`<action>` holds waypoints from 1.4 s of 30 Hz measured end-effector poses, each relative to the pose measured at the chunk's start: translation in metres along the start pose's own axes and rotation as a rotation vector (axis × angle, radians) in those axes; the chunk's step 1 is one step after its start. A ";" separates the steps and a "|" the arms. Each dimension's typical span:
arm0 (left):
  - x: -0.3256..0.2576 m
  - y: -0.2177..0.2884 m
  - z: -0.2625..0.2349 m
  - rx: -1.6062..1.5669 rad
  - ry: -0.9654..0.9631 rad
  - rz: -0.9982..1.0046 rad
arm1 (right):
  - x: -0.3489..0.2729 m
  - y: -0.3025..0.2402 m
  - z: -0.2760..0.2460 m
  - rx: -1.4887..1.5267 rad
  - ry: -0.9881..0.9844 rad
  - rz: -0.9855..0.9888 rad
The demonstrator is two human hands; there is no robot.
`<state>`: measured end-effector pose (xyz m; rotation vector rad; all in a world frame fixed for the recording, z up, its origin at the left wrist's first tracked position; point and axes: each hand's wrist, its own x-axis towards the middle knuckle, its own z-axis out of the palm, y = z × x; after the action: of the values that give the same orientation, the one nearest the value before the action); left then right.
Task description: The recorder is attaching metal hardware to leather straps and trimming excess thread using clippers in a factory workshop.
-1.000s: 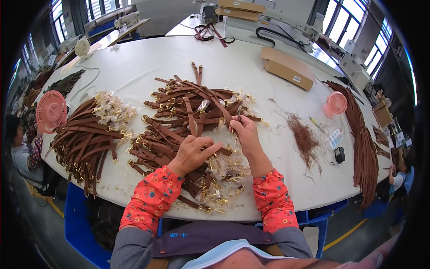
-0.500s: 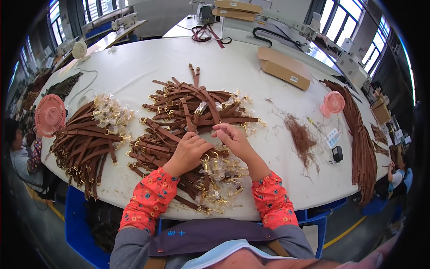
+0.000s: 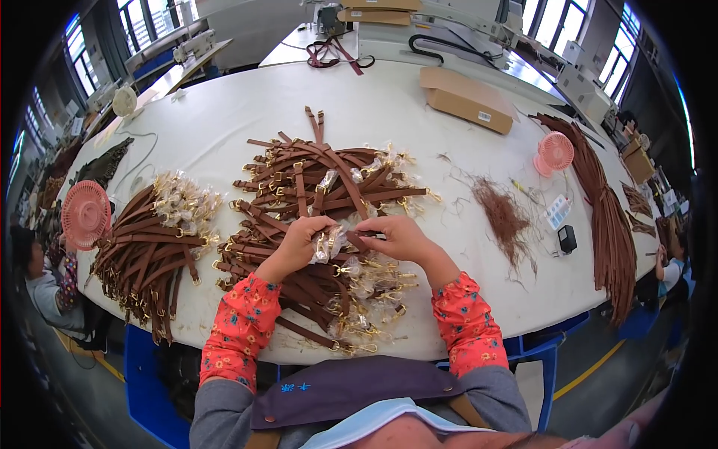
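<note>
Head view: left hand (image 3: 299,243) and right hand (image 3: 400,236) pinch one strap (image 3: 357,241) (plastic-wrapped buckle (image 3: 326,244)) above the pile (image 3: 314,194), lifted clear for handling.

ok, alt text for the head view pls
Both hands, left hand and right hand, meet over a pile of brown leather straps with gold buckles, pinching a small clear plastic wrapper between them, on a white table. A pink fan stands far left.

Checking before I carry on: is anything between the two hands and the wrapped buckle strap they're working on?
Nothing visible. The left hand and right hand both touch the brown strap with its clear-wrapped buckle, above the strap pile.
</note>
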<state>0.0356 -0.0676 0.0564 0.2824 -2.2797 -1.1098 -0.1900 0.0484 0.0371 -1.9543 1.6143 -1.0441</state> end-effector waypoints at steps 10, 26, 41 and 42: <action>0.003 -0.004 -0.035 -0.750 0.453 -0.310 | -0.006 0.014 0.008 0.089 0.194 0.208; -0.011 0.080 -0.111 -1.191 0.514 0.213 | 0.021 0.007 0.029 0.185 0.205 0.237; -0.056 0.027 -0.064 -1.779 0.209 0.067 | 0.067 -0.068 0.066 0.178 -0.044 -0.212; -0.060 0.026 -0.064 -1.780 0.216 0.070 | 0.069 -0.060 0.067 0.025 -0.136 -0.203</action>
<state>0.1231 -0.0673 0.0822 -0.3780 -0.4821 -2.3332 -0.0968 -0.0126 0.0568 -2.1575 1.3470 -0.9754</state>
